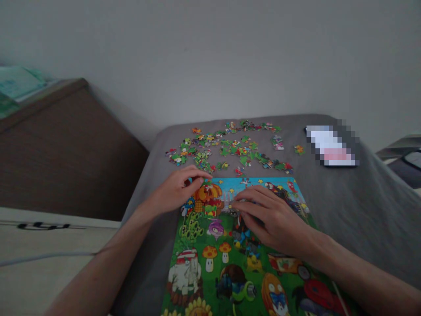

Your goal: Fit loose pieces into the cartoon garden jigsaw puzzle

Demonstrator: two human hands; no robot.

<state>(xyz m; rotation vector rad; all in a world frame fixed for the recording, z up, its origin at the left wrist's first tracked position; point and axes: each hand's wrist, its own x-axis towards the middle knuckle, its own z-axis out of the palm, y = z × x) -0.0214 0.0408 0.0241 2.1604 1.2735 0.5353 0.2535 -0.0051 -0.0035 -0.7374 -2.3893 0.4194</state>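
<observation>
My left hand [179, 186] curls at the upper left corner of a printed picture board [210, 239], thumb and fingertips close together; whether a piece sits between them I cannot tell. My right hand [271, 213] arches over the board's upper middle, fingers loosely bent and narrow, the thumb mostly hidden, so its grip cannot be told either. The board lies directly in front of me on a grey cloth [329, 197], its cartoon figures upright to my eye, presumably so that the picture reads easily while both hands work. Beyond its top edge, loose puzzle pieces [223, 151] spread across the cloth, likely kept there to leave the picture uncovered yet within reach. A phone [332, 147] rests farther right, apparently set aside, its screen blurred out.

The count: two hands, one board, one phone. The loose pieces run to dozens, too crowded and overlapping for an exact tally, though one orange piece [299, 149] lies alone near the phone. Off to my left stand one brown cabinet [66, 149] and one pale cable [49, 258].
</observation>
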